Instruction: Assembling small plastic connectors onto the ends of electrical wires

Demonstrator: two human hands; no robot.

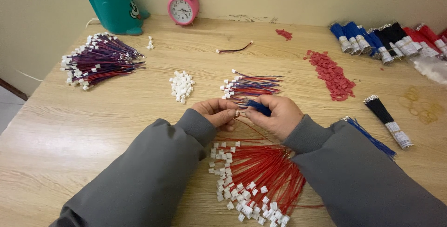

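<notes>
my left hand point(218, 112) was pinched shut on a small white plug point(237, 113), held level at the middle of the wooden table point(70, 129) so its open end faced my other hand. my right hand point(274, 115) was closed around a short bunch of blue wires point(259, 107), thumb and forefinger bringing one end up to the plug — the two hands met almost fingertip to fingertip, close under my eyes. a thin red wire point(253, 130) trailed from the plug down toward me.

just below my wrists lay a fan of red wires with white plugs point(253, 180), plug ends spread toward me, probably so each could be picked singly. just beyond my hands lay a smaller bundle of mixed red and blue wires point(251, 86); to its left, a little heap of loose white plugs point(181, 86); to the right, a spread of red plugs point(333, 75). a larger mixed bundle point(100, 60) sat well apart at far left — seemingly set out of the way. banded blue, black and red wire bundles point(386, 40) lined the far right edge, with a pink alarm clock point(182, 4) and a teal holder point(114, 7) against the wall.
</notes>
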